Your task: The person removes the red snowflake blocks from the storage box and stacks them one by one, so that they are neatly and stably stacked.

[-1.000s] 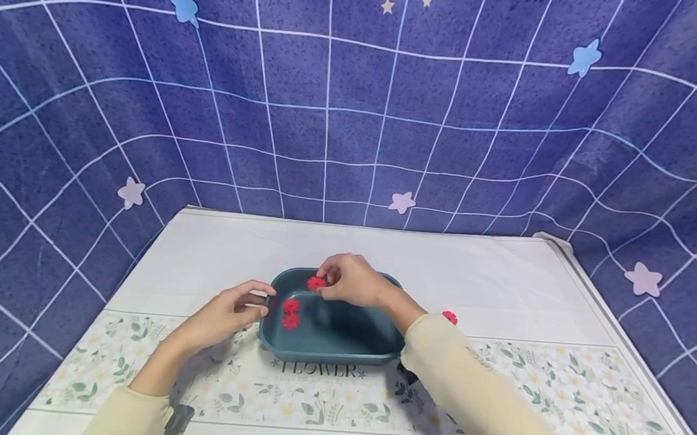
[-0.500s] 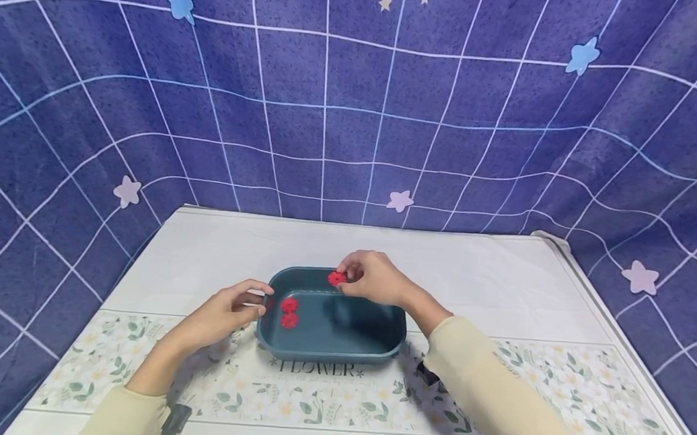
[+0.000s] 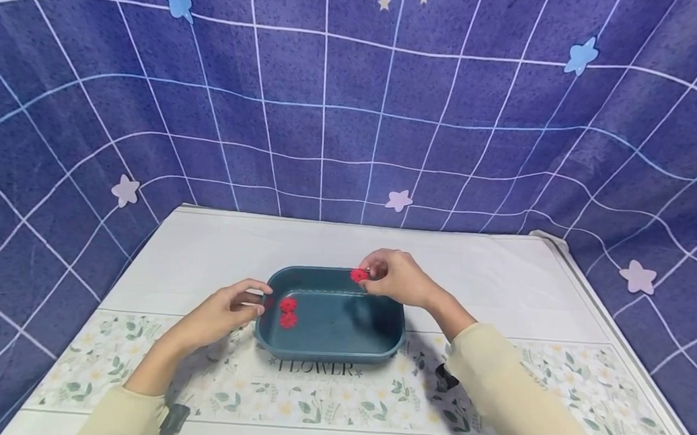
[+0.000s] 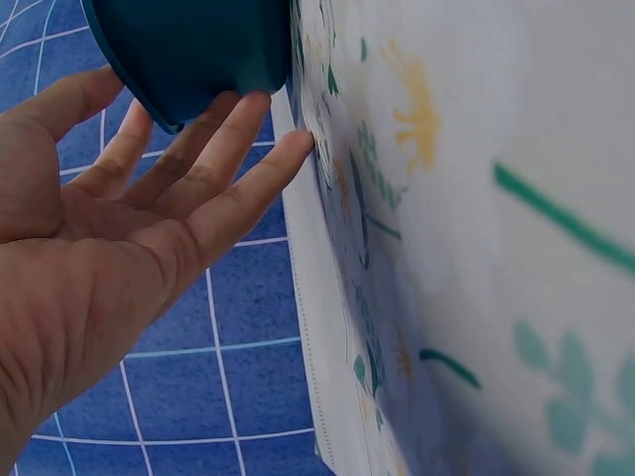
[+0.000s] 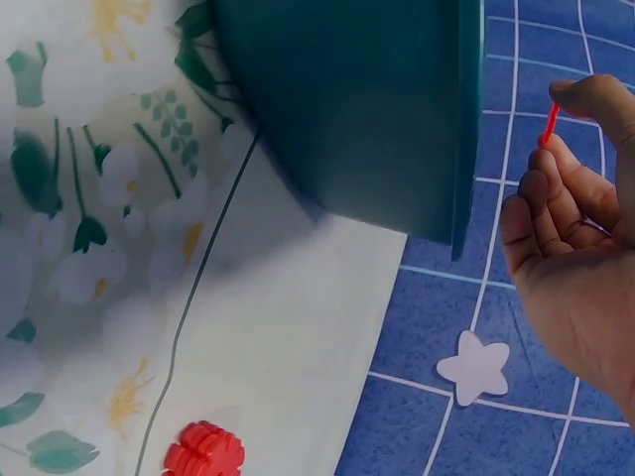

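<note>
Teal basin (image 3: 335, 328) stood upright on the white, floral-printed tablecloth (image 3: 232, 236). Right hand (image 3: 401, 278) pinched a red flower (image 3: 358, 275) at its edge between thumb and forefinger; the flower was held up over the basin's far rim, right of its middle, clear of the wall in the right wrist view. Left hand (image 3: 218, 316) had thumb and fingers spread, fingertips touching the basin's left end. Inside, towards that end, lay a second flower (image 3: 288, 305) and a third flower (image 3: 288, 320), side by side. Right wrist view: red stack (image 5: 204, 451) on the tablecloth, outside the basin.
</note>
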`<action>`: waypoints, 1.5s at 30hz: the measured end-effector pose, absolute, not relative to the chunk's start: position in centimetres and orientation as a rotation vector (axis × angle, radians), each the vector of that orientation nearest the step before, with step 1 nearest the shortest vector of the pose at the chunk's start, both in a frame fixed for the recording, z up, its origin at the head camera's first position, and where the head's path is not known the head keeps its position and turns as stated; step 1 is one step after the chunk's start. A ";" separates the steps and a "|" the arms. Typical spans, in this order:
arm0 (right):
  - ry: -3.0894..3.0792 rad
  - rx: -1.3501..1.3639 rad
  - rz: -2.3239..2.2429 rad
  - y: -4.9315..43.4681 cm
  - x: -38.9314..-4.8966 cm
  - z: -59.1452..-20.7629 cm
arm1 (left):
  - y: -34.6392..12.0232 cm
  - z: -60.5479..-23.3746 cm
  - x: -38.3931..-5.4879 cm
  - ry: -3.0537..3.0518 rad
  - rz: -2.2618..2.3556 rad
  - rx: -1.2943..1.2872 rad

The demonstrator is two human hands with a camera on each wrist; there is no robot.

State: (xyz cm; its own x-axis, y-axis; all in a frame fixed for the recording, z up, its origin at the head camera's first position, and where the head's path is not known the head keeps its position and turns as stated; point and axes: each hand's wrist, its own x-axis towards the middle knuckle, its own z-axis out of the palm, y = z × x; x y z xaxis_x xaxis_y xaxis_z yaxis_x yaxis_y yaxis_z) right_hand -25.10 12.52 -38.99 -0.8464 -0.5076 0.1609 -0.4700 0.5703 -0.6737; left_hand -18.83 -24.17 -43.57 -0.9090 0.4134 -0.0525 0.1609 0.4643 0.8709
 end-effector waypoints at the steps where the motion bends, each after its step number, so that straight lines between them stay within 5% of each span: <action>1: 2.741 -0.858 -1.150 12.6 -25.1 -39.0 | -24.2 -43.6 -18.8 2.462 1.422 0.494; 45: 2.872 -0.623 -1.108 21.6 -23.5 -41.2 | -24.2 -43.8 -18.8 2.479 1.405 0.498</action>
State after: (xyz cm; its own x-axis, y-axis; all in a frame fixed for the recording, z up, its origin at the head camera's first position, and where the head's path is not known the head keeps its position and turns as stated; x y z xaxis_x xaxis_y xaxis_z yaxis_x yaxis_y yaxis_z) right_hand -23.48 21.55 -41.15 -0.9212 -0.3632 0.1395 -0.3627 0.6722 -0.6454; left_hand -18.84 -24.20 -43.81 -0.9108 0.4102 -0.0465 0.1710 0.4774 0.8619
